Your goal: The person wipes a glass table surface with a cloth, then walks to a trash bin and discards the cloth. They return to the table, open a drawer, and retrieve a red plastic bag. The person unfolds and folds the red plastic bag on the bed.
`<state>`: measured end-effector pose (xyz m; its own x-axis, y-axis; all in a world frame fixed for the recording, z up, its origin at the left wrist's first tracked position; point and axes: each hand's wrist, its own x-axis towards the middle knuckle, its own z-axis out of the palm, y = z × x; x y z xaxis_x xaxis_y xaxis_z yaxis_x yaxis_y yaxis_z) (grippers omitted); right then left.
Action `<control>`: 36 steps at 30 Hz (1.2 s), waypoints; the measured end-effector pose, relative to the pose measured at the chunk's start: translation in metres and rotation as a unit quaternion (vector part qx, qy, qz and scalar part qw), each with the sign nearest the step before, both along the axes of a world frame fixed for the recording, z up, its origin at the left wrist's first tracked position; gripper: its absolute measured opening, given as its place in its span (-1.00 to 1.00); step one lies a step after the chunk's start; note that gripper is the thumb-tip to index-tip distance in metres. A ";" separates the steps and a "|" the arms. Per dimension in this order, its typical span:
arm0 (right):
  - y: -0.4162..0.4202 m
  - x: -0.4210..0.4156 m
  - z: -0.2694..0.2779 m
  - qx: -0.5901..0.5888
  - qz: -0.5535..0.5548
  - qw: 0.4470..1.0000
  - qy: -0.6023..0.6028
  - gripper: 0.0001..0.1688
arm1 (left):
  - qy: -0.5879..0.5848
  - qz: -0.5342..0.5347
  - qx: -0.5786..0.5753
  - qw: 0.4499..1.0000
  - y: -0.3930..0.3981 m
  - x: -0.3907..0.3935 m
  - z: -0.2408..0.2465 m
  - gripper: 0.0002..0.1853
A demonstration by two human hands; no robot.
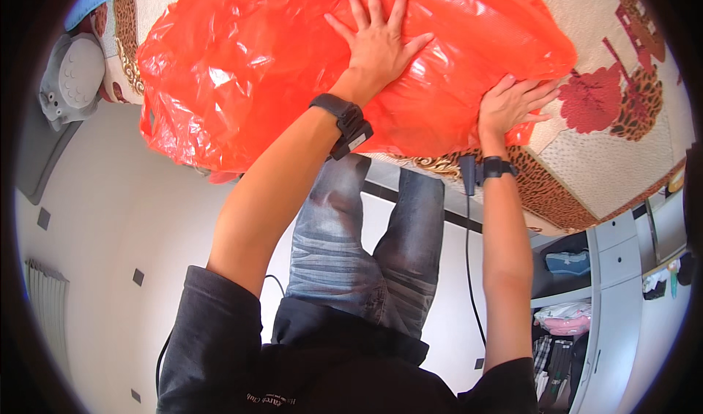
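A large, bulging red plastic bag (263, 68) lies on a patterned bedspread (582, 167). The film is creased and shiny, and what is inside cannot be made out. My left hand (379, 46) rests palm down on the upper middle of the bag, fingers spread wide. Near the bag's right end, my right hand (513, 106) presses on the film with fingers apart, its fingertips reaching the bag's edge beside a red leaf motif (596, 98). A loop of the bag, perhaps a handle, shows at its left end. Each wrist wears a black strap with a small device.
A grey plush toy (71, 79) sits left of the bed on a grey surface. At right stands an open wardrobe (590, 282) holding folded and hanging clothes. A black cable (468, 260) hangs from the right wrist device. A radiator (46, 304) is at far left.
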<state>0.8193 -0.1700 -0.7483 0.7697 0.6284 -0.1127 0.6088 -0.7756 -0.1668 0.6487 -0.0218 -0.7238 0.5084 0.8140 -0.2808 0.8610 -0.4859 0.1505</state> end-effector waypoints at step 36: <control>0.002 -0.095 0.183 0.121 -0.119 0.984 0.057 -0.46 | -0.052 0.247 -0.006 0.968 -0.062 -0.216 0.109 -0.55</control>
<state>0.7247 -0.1676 -0.5655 0.8892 0.4510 -0.0768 0.3812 -0.8233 -0.4206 0.4331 -0.0839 -0.6149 0.0843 0.9620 -0.2596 0.9679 -0.0171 0.2508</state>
